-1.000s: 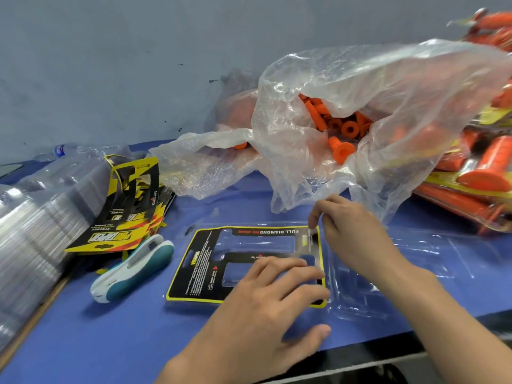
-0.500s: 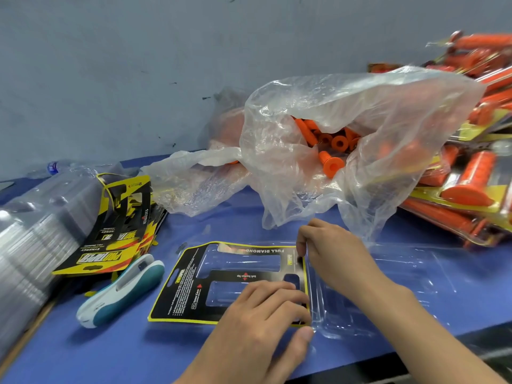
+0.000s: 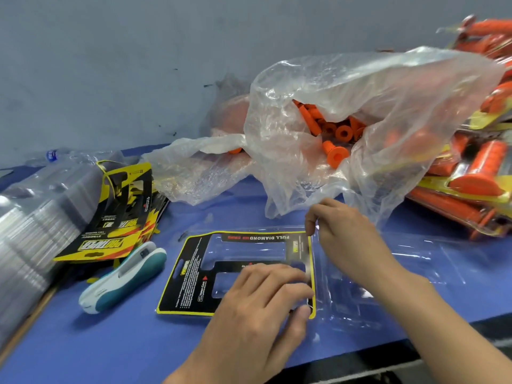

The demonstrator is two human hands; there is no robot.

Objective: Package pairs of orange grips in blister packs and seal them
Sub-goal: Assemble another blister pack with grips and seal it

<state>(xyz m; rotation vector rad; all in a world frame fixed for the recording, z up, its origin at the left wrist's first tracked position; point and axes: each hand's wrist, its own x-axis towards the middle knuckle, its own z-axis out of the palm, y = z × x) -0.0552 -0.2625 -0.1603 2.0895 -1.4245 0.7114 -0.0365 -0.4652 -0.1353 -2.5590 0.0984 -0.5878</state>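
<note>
Near the blue worktop's (image 3: 110, 342) front edge, a clear blister pack (image 3: 415, 261) lies open with a black-and-yellow backing card (image 3: 194, 273) in its left half. The left hand (image 3: 257, 309) pinches the card's near right corner, fingers curled; the right hand (image 3: 343, 239) pinches its far right corner. Behind them, a crumpled plastic bag (image 3: 388, 92) holds loose orange grips (image 3: 335, 153).

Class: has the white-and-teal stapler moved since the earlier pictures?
No. The stapler lies where it was, just in front of the yellow card stack; only the camera shifted.
</note>
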